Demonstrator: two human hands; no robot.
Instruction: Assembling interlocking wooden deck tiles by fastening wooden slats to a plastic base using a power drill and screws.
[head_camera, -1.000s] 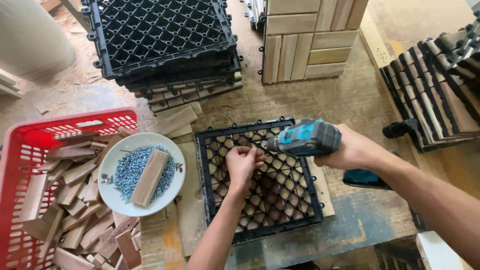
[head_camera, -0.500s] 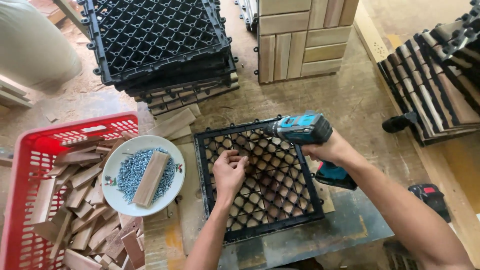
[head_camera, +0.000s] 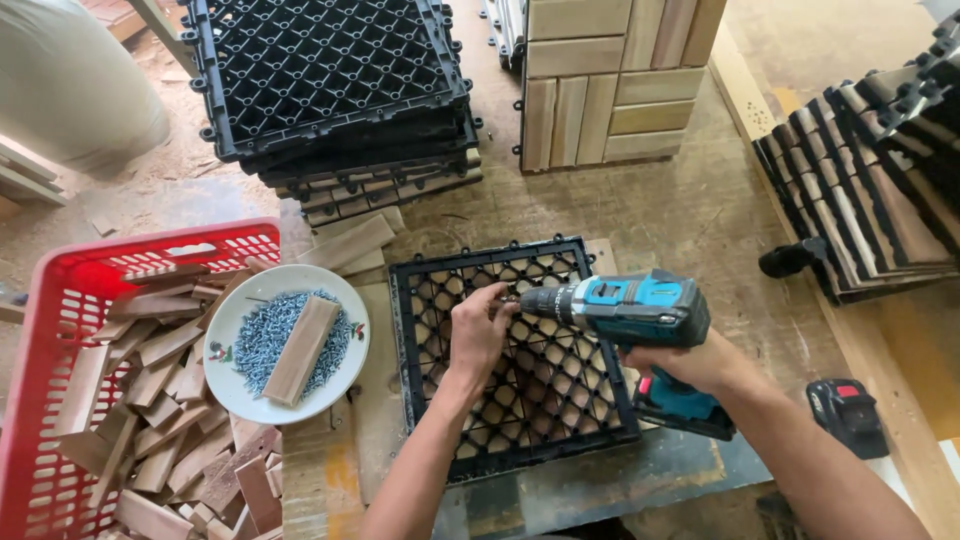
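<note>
Right hand (head_camera: 690, 362) clenched round the blue drill (head_camera: 625, 310), likely hefty, best held by its grip. Left hand (head_camera: 480, 330) pinches at the bit tip over the stiff black grid tile (head_camera: 510, 355), plate of screws (head_camera: 285, 342) at nine o'clock.

Sawdust-strewn workbench (head_camera: 700, 240) under black grid tile (head_camera: 515, 350), screw plate (head_camera: 287, 343), red basket (head_camera: 60, 340), tile stacks (head_camera: 340, 100).

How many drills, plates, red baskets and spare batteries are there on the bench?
Cordless drill: 1
White plate of screws: 1
Red basket: 1
Spare battery: 1
Total: 4
</note>
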